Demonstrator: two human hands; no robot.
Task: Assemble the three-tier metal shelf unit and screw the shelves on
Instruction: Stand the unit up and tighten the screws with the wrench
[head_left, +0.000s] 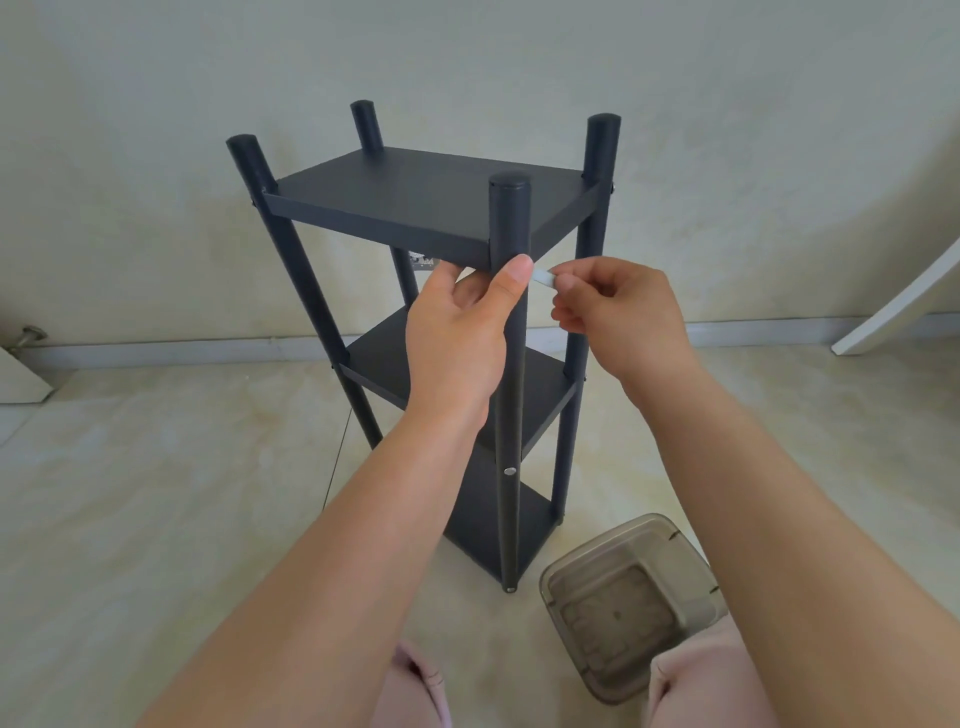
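The black three-tier shelf unit (431, 208) stands upright on the tiled floor (156, 493). The left hand (460, 332) grips its near post (511, 364) just under the top shelf — thumb across the front. The right hand (623, 312) pinches a small white tool (544, 278) against that post, beside the thumb.

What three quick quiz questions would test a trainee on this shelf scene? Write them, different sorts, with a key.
1. True or false: the left hand holds the near post of the shelf unit.
2. Multiple choice: the right hand pinches (A) a hammer, (B) a small light tool, (C) nothing.
3. Fill in: the clear plastic container sits on the ____ beside the unit.

Key: 1 true; 2 B; 3 floor.
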